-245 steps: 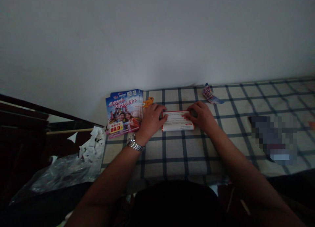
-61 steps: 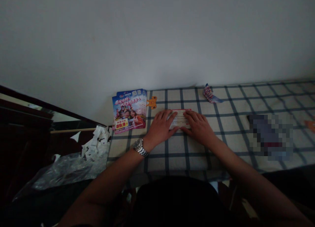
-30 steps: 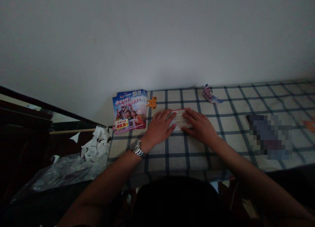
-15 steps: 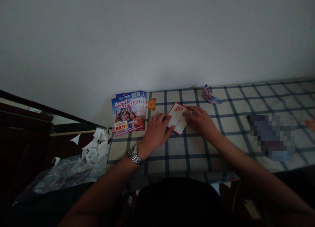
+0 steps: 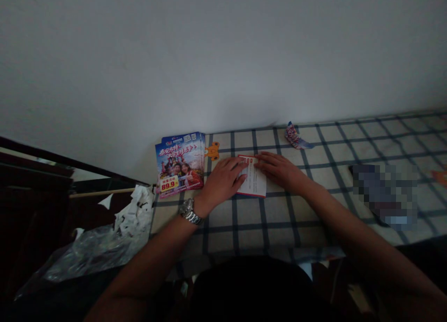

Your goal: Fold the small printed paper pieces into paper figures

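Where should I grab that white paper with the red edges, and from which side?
The near red edge of the white paper looks best, pinched from the near side: the paper seems to lie flat on the checked cloth, and that edge is mostly uncovered, while the left hand and right hand cover parts of its sides.

a pale cloth (image 5: pixel 223 231) with dark blue checks lies spread, its far edge along a plain grey wall (image 5: pixel 223 57). an orange bear figure (image 5: pixel 212 150) shows near that edge, an orange patch (image 5: pixel 440 177) at the far right. a dark flat object (image 5: pixel 372 187), partly masked by blocks, rests on the cloth's right side. at left, torn white paper (image 5: pixel 134 215) sits beside crumpled clear plastic (image 5: pixel 92 252), near a pale strip (image 5: pixel 104 193).
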`<state>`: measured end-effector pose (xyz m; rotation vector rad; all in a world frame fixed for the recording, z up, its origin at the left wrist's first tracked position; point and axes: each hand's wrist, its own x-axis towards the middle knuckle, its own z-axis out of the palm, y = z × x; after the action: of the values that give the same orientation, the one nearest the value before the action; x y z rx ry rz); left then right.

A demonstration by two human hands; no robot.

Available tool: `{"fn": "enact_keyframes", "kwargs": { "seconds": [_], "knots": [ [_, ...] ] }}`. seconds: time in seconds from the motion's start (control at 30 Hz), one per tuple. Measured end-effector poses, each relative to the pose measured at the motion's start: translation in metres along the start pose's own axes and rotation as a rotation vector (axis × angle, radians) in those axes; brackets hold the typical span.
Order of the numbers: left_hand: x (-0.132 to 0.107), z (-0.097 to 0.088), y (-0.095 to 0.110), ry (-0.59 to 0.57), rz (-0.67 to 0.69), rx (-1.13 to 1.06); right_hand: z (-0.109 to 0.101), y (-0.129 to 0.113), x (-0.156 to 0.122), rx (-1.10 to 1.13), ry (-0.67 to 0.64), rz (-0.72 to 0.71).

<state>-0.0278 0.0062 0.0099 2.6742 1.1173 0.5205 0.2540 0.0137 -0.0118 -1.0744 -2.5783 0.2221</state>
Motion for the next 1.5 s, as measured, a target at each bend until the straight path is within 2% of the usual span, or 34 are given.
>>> {"fn": "enact_keyframes", "kwargs": {
  "seconds": [0.23, 0.47, 1.07, 1.3, 1.5],
  "knots": [
    [0.003, 0.01, 0.004, -0.077, 0.132, -0.018, 0.002, 0.007, -0.002, 0.063, 0.002, -0.037],
    [0.001, 0.014, 0.007, -0.079, 0.113, -0.009, -0.003, -0.002, -0.007, 0.045, 0.092, 0.006],
    [0.0, 0.016, 0.016, -0.069, 0.109, 0.044, -0.004, -0.006, -0.008, 0.042, 0.07, 0.055],
    [-0.001, 0.02, 0.022, -0.074, 0.097, 0.1, -0.008, -0.009, -0.01, 0.139, 0.137, 0.117],
    [-0.001, 0.022, 0.024, -0.079, 0.079, 0.102, -0.01, -0.012, -0.012, 0.113, 0.167, 0.193]
  ]
}}
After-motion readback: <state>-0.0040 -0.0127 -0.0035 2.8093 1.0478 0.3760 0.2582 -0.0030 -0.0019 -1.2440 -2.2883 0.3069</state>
